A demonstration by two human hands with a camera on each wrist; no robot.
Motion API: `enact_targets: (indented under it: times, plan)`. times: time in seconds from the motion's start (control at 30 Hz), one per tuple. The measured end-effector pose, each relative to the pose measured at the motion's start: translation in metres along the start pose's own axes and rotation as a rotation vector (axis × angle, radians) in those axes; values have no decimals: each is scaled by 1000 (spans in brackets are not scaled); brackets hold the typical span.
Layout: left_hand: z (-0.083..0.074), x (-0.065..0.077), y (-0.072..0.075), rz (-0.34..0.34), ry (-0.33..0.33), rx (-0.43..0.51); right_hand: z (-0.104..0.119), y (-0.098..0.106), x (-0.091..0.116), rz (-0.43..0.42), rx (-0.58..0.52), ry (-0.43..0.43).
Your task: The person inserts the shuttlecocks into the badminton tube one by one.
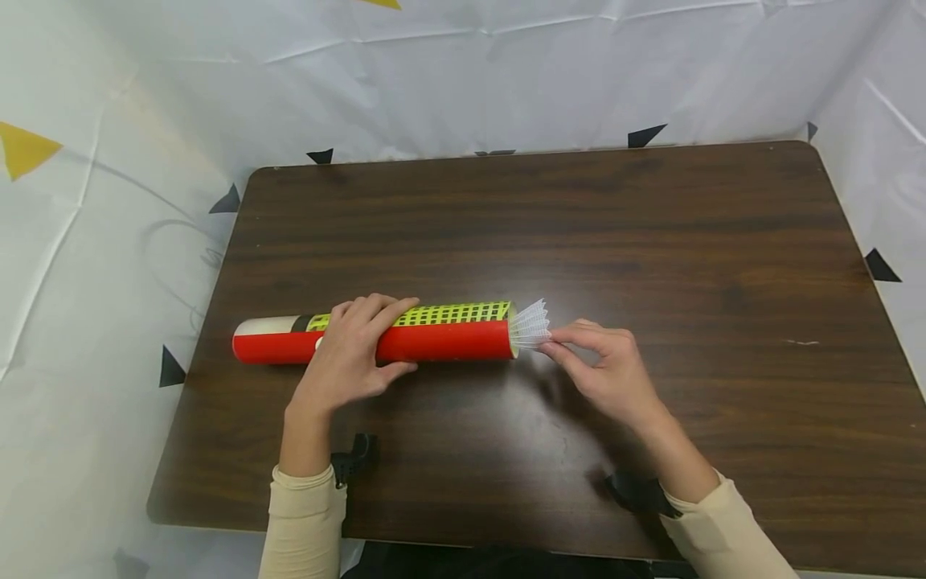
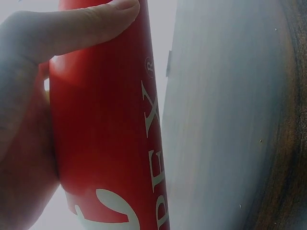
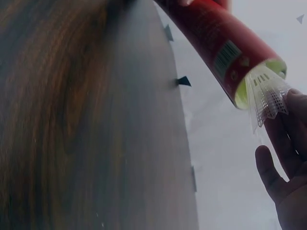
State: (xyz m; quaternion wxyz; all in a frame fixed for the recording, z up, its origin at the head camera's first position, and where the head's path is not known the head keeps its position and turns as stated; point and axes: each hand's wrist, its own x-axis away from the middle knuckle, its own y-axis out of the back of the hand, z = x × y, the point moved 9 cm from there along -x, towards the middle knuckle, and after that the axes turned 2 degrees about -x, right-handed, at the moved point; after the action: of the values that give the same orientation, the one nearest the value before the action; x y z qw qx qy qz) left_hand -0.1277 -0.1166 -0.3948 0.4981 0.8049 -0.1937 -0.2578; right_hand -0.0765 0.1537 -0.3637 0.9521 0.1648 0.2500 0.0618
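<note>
A red tube [image 1: 448, 341] with a yellow-green checked strip and a white-and-black end lies sideways, its open mouth to the right. My left hand [image 1: 354, 346] grips it around the middle from above. In the left wrist view, the thumb lies across the red side of the tube [image 2: 100, 120], above white lettering. A white shuttlecock [image 1: 530, 325] sticks out of the mouth, skirt outward, its head hidden inside. With thumb and fingertips, my right hand [image 1: 611, 366] pinches the skirt's edge. The right wrist view shows the shuttlecock [image 3: 268, 96] partly within the pale green-lined opening.
A dark wood table [image 1: 687, 257] lies under the tube. White sheeting [image 1: 463, 96] hangs along its back and sides, with black and yellow triangular markers on it. Both wrists carry black straps, the right one [image 1: 640, 492] close over the table near its front edge.
</note>
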Motion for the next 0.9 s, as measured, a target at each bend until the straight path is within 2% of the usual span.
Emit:
enact_targets:
  times: [0.3, 0.67, 0.9]
  plan:
    - [-4, -1, -2, 6, -19, -9, 1, -17, -6, 58, -10, 62]
    - [-4, -2, -3, 8, -16, -9, -7, -24, -14, 116, 62, -26]
    - [-4, -1, -1, 2, -20, 2, -12, -31, -20, 172, 85, -45]
